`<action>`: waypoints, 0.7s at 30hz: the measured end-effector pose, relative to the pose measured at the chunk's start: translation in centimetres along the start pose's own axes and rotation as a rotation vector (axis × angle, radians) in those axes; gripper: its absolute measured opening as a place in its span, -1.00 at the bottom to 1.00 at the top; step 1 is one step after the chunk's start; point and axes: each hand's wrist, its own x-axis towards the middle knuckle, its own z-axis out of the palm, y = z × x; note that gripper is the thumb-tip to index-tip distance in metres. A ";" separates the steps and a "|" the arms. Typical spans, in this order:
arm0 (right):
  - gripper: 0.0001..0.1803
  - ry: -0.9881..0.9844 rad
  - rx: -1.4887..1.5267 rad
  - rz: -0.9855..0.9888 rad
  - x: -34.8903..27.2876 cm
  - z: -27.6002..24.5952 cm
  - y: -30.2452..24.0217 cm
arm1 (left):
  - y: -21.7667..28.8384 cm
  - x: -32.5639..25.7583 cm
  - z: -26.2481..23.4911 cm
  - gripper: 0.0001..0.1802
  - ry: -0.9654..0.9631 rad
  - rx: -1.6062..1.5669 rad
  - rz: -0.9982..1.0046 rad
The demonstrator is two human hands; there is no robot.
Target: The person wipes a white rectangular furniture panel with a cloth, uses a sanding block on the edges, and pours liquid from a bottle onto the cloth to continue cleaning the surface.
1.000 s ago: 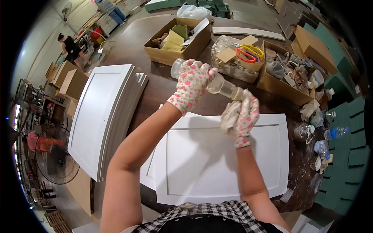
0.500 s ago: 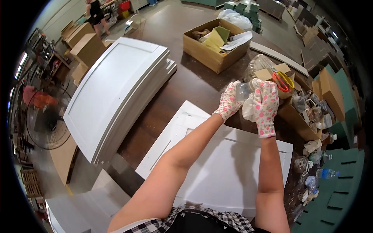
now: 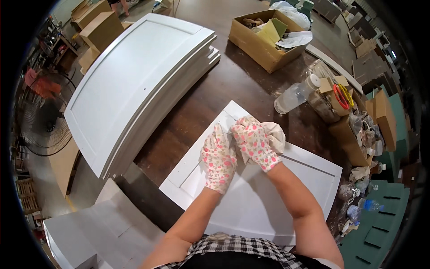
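A white cabinet door panel [image 3: 295,188] lies flat on the dark wooden table [image 3: 210,98] in front of me. Both my hands wear white gloves with pink flowers. My left hand [image 3: 219,158] rests flat on the panel near its far left corner, fingers spread. Beside it, my right hand [image 3: 255,143] grips a crumpled pale cloth [image 3: 275,134] and presses it onto the panel's far edge. A clear plastic bottle [image 3: 295,94] lies on its side on the table beyond my hands.
A stack of large white door panels [image 3: 139,76] fills the table's left side. An open cardboard box [image 3: 264,38] of paper sits at the back. Cluttered boxes [image 3: 354,125] with tape rolls and cans line the right edge. More white panels [image 3: 89,228] lie lower left. A fan [image 3: 40,130] stands at left.
My hands held the bottle and cloth together up over the table. Now the bottle lies on the table, and both hands have come down onto the white panel with the cloth.
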 end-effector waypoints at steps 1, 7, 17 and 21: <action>-0.88 -0.002 0.021 -0.001 0.2 0.0 -0.4 | -0.2 -0.1 0.1 -0.22 0.128 0.059 0.075; -0.90 0.027 0.017 -0.027 3.0 0.8 -0.1 | 0.2 0.4 -0.6 -0.23 -0.052 -0.191 -0.076; -0.90 0.050 0.004 0.006 2.8 0.8 0.3 | 0.2 0.8 -1.2 -0.21 -0.098 -0.220 -0.101; -0.84 -0.041 0.014 0.061 0.7 -0.4 0.9 | 0.4 0.2 -0.9 -0.23 0.100 -0.157 0.048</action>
